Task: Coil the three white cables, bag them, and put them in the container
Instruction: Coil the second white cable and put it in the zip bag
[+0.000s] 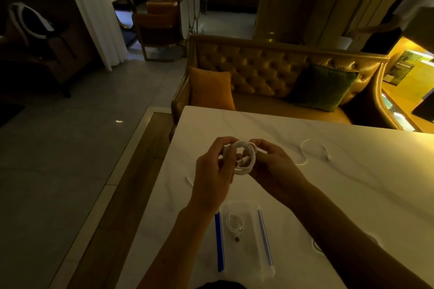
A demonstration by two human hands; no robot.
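Above the white marble table, both hands hold one coiled white cable. My left hand grips the coil's left side and my right hand pinches its right side. A second white cable, coiled small, lies inside a clear container with blue strips along its sides, near the table's front edge between my forearms. A third white cable lies loose and uncoiled on the table to the right of my hands. No bag can be made out.
A short white piece lies on the table left of my left hand. A tufted brown sofa with an orange and a green cushion stands behind the table. A person stands at the far right. The floor drops off left of the table.
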